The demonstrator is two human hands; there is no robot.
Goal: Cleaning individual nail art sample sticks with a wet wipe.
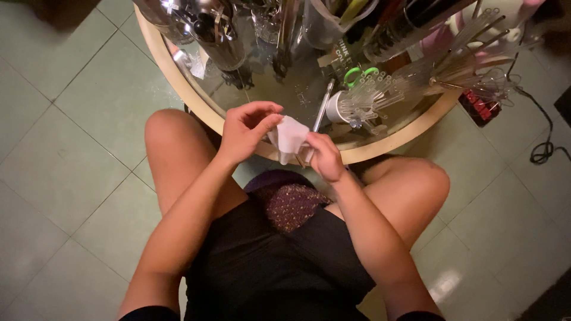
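Round glass table (380, 145) at frame top, cluttered; left hand (245, 132) and right hand (324, 157) pinch a white wipe (289, 137) (half unfolded, still creased).

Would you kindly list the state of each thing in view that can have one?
White tissue: crumpled, held up between both hands, above the table edge.
Left hand: fingers pinched on the tissue.
Right hand: fingers gripping the tissue's lower edge.
White cup: tipped on its side, clear straws spilling out.
Green scissors: lying flat; blades hidden.
Round table: cluttered.
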